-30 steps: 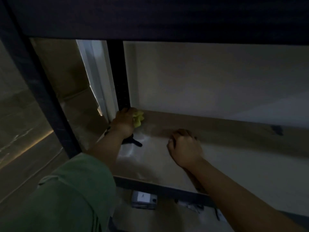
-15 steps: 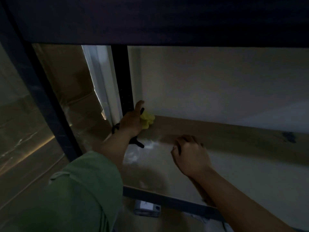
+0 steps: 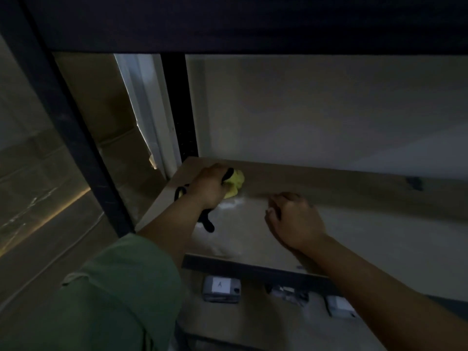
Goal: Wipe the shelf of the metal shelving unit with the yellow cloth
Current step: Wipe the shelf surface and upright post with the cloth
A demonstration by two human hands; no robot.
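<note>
My left hand (image 3: 209,187) grips the bunched yellow cloth (image 3: 235,184) and presses it onto the pale shelf (image 3: 367,239) near its back left corner, beside the black rear post (image 3: 179,107). A black strap runs around that wrist and hangs below it. My right hand (image 3: 295,220) is a closed fist with nothing visible in it, resting on the shelf a little right of the cloth. A dusty white smear (image 3: 231,205) lies on the shelf between the two hands.
The upper shelf's dark underside (image 3: 240,21) hangs low overhead. A black front post (image 3: 68,127) slants at the left. The shelf's dark front rail (image 3: 253,269) runs below my arms. On the floor beneath lie small grey boxes (image 3: 221,288) and a cable.
My left hand has slid the cloth to the right, away from the rear post and lower onto the shelf. The right fist has stayed put. The view has shifted slightly.
</note>
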